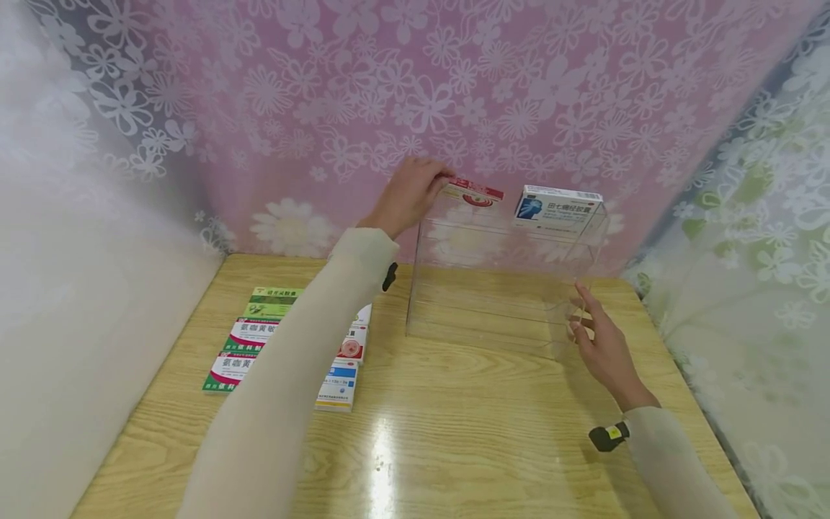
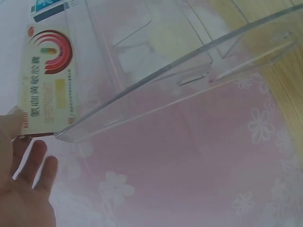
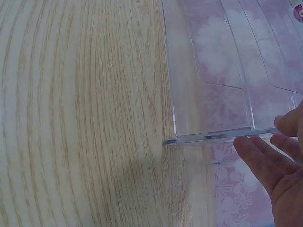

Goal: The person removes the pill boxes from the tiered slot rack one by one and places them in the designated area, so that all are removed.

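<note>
A clear acrylic tiered display rack (image 1: 412,288) stands upright on the wooden table near the back wall. On its top tier at the left, my left hand (image 1: 410,193) holds a flat medicine box (image 1: 478,193) with a red band and red arc. Seen from the left wrist, the thumb lies on that box's (image 2: 47,85) end corner, with other fingers beyond its edge. A white medicine box with a blue picture (image 1: 558,210) leans at the right of the same tier. My right hand (image 1: 604,349) grips the rack's right side panel, thumb and fingers on either side in the right wrist view.
On the left of the table (image 1: 447,440), a green medicine box (image 1: 267,305) and white-and-green ones (image 1: 246,336) lie flat in a column. Beside them lie more boxes, including a blue-and-white one (image 1: 337,389), partly hidden by my left sleeve (image 1: 279,382). Flowered pink sheeting (image 1: 415,79) covers the back.
</note>
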Demonstrator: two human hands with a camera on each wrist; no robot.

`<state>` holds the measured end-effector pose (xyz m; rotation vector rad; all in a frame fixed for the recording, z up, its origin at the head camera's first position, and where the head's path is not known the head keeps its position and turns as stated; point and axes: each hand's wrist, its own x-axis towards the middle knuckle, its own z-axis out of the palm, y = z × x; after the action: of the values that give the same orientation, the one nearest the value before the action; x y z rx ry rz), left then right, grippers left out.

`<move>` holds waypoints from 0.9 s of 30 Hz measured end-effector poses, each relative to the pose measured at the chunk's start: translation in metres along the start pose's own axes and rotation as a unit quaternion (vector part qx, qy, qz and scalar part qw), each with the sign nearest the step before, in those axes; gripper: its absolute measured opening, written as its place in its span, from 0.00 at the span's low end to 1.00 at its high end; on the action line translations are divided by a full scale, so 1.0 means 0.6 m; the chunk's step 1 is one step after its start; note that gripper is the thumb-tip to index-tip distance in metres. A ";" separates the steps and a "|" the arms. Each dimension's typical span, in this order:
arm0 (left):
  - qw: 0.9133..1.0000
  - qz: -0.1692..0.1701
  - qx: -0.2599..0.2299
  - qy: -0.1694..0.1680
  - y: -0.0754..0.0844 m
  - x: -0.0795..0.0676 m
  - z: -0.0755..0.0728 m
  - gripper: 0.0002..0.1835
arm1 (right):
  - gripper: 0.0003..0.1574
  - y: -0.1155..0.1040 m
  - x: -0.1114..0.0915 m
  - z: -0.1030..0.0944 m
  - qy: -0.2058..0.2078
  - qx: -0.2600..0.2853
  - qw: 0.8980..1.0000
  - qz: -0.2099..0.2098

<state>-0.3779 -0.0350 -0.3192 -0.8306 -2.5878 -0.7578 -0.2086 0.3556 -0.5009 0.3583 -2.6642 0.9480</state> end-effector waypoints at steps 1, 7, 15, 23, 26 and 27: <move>1.000 0.005 -0.010 0.009 0.000 -0.002 -0.004 0.17 | 0.53 0.000 0.000 0.001 0.000 -0.001 1.000 -0.001; 0.996 0.021 -0.058 0.063 0.002 -0.023 -0.042 0.18 | 0.49 0.000 0.000 0.003 0.006 0.000 1.000 -0.008; 0.991 0.023 -0.124 0.038 -0.006 -0.094 -0.062 0.18 | 0.49 -0.002 0.000 0.001 0.009 0.000 1.000 -0.012; 0.983 0.008 -0.175 -0.064 -0.026 -0.199 -0.045 0.16 | 0.49 -0.005 0.000 0.001 0.002 0.006 1.000 -0.005; 0.978 -0.009 -0.174 -0.110 -0.035 -0.238 -0.034 0.16 | 0.49 -0.003 0.000 0.002 0.000 0.005 1.000 -0.003; 0.977 -0.013 -0.175 -0.123 -0.039 -0.249 -0.028 0.15 | 0.49 -0.003 0.000 0.002 0.000 0.003 1.000 -0.003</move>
<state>-0.2734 -0.1270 -0.3811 -1.0514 -2.7241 -1.2140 -0.2083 0.3535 -0.5008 0.3684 -2.6580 0.9550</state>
